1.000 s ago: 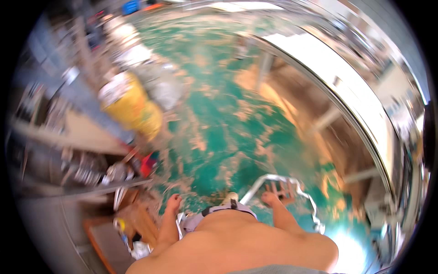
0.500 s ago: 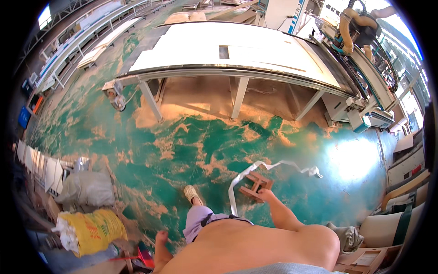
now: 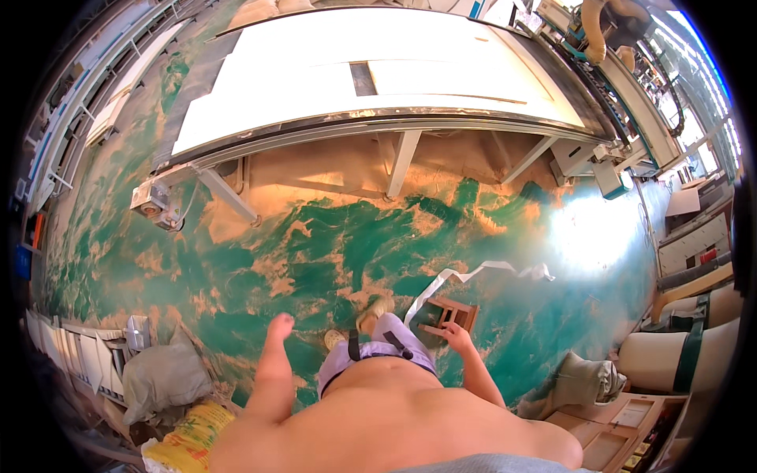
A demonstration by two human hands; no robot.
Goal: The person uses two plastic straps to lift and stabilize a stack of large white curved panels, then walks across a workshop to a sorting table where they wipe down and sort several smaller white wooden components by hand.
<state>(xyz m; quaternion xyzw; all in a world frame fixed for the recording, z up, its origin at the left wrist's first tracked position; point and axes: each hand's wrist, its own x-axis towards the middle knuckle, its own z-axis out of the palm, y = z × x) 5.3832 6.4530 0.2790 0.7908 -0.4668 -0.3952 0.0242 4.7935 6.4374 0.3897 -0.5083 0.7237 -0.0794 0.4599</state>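
My right hand point(image 3: 456, 337) is closed on the edge of a small brown wooden stool point(image 3: 465, 315), held low at my right side. A long white strip point(image 3: 465, 276) winds past the stool, bent in zigzags; whether it touches the stool I cannot tell. My left hand point(image 3: 281, 325) hangs out in front on the left with its fingers curled and nothing visible in it. The nearest large thing ahead is a machine table point(image 3: 268, 130) carrying pale sheets point(image 3: 292, 63).
Sawdust lies over the green floor point(image 3: 260, 276). A grey sack point(image 3: 165, 374) and a yellow sack point(image 3: 193, 433) stand at lower left. On the right are another grey sack point(image 3: 579, 378), wooden panels point(image 3: 607, 426) and a pale cylinder point(image 3: 658, 359). A motor point(image 3: 154, 205) juts from the table's left corner.
I have moved forward, so the table looks nearer and the sacks have shifted lower in view. My left arm has swung forward. The stool remains in my right hand.
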